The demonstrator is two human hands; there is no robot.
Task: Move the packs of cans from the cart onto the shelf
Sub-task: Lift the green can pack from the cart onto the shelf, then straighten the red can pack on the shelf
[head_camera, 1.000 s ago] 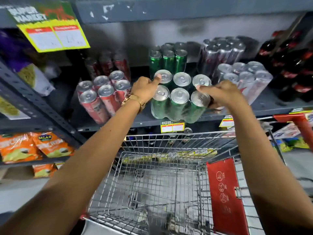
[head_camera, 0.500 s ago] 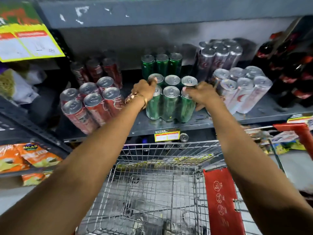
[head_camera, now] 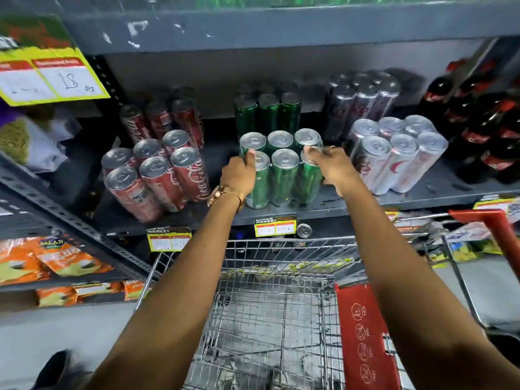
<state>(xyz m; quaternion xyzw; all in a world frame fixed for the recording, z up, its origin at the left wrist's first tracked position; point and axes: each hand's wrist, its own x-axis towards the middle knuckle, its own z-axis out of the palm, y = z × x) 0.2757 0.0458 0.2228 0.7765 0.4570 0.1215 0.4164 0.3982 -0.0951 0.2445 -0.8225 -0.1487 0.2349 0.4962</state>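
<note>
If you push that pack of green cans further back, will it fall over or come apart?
Probably neither. The green can pack has six cans bound in clear wrap, so it should slide as one stiff block. It stands flat on the shelf, wide enough to resist tipping. Both hands, left hand and right hand, suggest it's fairly heavy.
</note>
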